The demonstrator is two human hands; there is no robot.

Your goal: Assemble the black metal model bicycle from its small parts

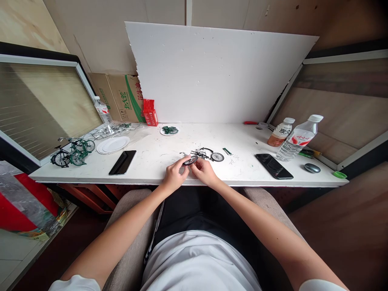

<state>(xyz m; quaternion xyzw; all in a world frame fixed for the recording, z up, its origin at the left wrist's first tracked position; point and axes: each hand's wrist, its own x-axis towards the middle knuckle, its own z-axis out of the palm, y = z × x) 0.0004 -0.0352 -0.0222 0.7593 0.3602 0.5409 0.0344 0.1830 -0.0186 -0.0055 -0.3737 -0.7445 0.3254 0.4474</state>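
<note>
At the front edge of the white table (pixel 151 169), my left hand (pixel 173 176) and my right hand (pixel 205 171) meet, both pinched on a small black model bicycle wheel (pixel 190 160). Just behind my hands lies a partly built black model bicycle (pixel 209 154) with one spoked wheel at its right end. A small green part (pixel 227 151) rests to the right of it.
Two finished green model bicycles (pixel 72 151) stand at the table's left end, by white plates (pixel 112 144) and a black phone (pixel 123 162). A second phone (pixel 274 165), two bottles (pixel 297 141), a mouse (pixel 312 167) and a green cap (pixel 339 174) lie at the right. A small plate of green parts (pixel 169 130) sits farther back.
</note>
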